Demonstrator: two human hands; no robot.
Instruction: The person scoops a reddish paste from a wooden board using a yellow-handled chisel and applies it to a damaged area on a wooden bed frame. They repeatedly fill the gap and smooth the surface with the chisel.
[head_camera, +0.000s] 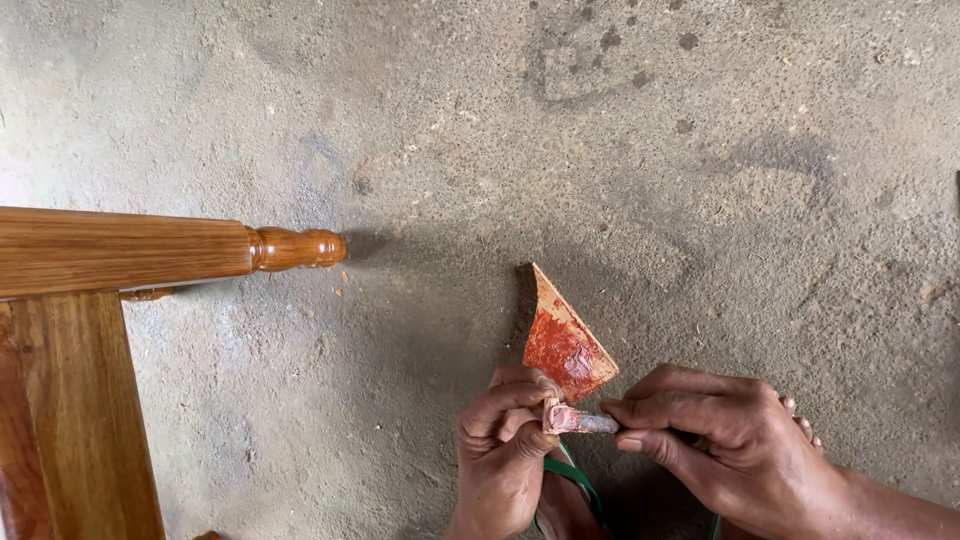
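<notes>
My left hand (505, 440) grips the lower corner of a small triangular wooden board (562, 342) smeared with reddish-brown paste, holding it upright over the concrete floor (600, 150). My right hand (722, 435) is closed around a narrow metal blade (578, 421), a putty-knife-like tool, whose paste-covered tip rests against the bottom edge of the board, touching my left thumb. Most of the tool's handle is hidden inside my right fist.
A varnished wooden furniture frame (70, 400) fills the left edge, its turned leg (295, 247) pointing right above the floor. Small wood chips lie beneath the leg tip. A green sandal strap (578, 483) shows below my hands. The floor is stained and dusty.
</notes>
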